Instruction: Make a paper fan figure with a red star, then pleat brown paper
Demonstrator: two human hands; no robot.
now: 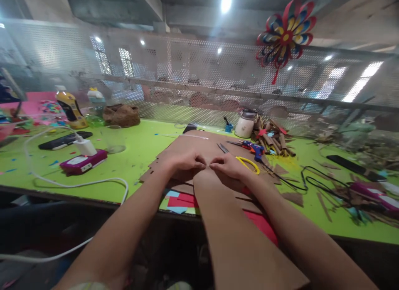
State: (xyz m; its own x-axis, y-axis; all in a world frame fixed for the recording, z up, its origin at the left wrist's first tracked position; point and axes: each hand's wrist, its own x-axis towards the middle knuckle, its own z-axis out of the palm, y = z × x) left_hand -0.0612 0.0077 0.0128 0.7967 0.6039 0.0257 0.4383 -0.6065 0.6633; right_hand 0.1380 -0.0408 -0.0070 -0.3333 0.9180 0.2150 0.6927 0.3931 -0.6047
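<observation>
A long strip of brown cardboard (230, 223) runs from the table toward me, its near end wide and hanging past the table edge. My left hand (188, 160) pinches the far end of the strip with fingertips and thumb. Close beside it, my right hand (229, 165) is closed the same way on that end, a small gap between the two hands. Beneath them lies a stack of brown cardboard sheets (195, 139). Scissors with yellow handles (249, 164) rest by my right hand, and a blue glue gun (254, 148) lies just beyond.
On the green table (140, 140), a purple power strip (83, 161) with a white plug and cable sits left, near a clear cup (114, 139). A white jar (245, 124) and a heap of cardboard scraps (274, 136) stand behind. A black cord (307, 171) trails right.
</observation>
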